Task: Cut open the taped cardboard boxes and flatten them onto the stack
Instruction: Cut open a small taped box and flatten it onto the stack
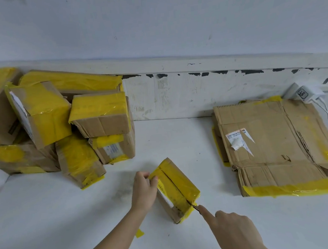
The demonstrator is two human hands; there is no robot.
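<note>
Box (174, 185) long axis far-left to near-right | left grip (144, 187) clamps far end | right grip (233, 229) clamps blade (196, 208)

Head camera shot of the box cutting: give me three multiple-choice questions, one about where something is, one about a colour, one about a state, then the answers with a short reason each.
1. Where does the flattened stack lie?
A. To the right of the box being cut
B. On top of the pile of taped boxes
C. Under the left hand

2. What colour is the tape on the boxes?
A. Clear only
B. Yellow
C. Blue

3. What is the state of the small box under the hands?
A. Already flattened
B. Standing, with a seam along its taped top
C. Tossed on the stack

Answers:
1 A: the flat cardboard lies at right by the wall, and the pile of taped boxes at left.
2 B: yellow tape covers every box.
3 B: the left hand grips its far end while the right hand holds a blade at the near end of the seam.
</note>
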